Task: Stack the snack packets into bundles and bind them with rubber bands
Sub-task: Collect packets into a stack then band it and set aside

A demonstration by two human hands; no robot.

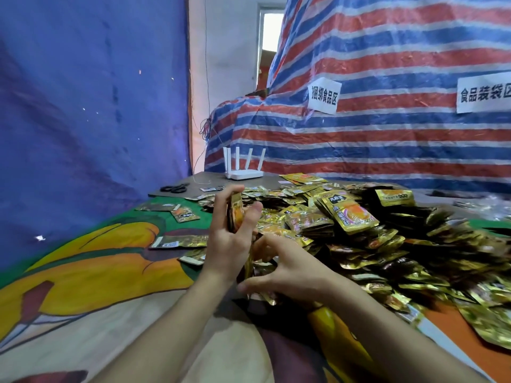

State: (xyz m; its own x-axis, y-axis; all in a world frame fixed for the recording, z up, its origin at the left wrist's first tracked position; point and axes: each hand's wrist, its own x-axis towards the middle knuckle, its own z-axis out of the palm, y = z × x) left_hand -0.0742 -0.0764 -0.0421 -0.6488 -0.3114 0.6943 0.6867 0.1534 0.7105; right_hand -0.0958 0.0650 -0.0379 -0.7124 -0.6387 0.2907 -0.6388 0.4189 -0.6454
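In the middle of the frame, the person's left hand [229,244] is raised above the table, its grip closed round a small stack of packets [235,210] held on edge, thumb on the near side and fingers on the far side. Just below and to the right, the right hand [290,269] hovers over the near edge of the heap of snack packets [401,252] with its fingers spread and curved. I cannot tell whether that grip has hold of anything, since the packets hide the fingertips. The heap of gold and orange foil fills the right half of the frame, with a fanned bunch of packets [348,214] lying on top of it. A few loose packets [185,214] lie apart at centre left on the painted cloth [96,272] that covers the table. Further back, on the bare part of the table, some black loops [175,187] lie at the left; whether they are rubber bands I cannot make out. A white router [243,172] stands near them with its antennas up. Behind rises a striped tarp [387,139] with two paper signs [324,95] stuck on it, and a blue sheet [83,106] hangs at the left.
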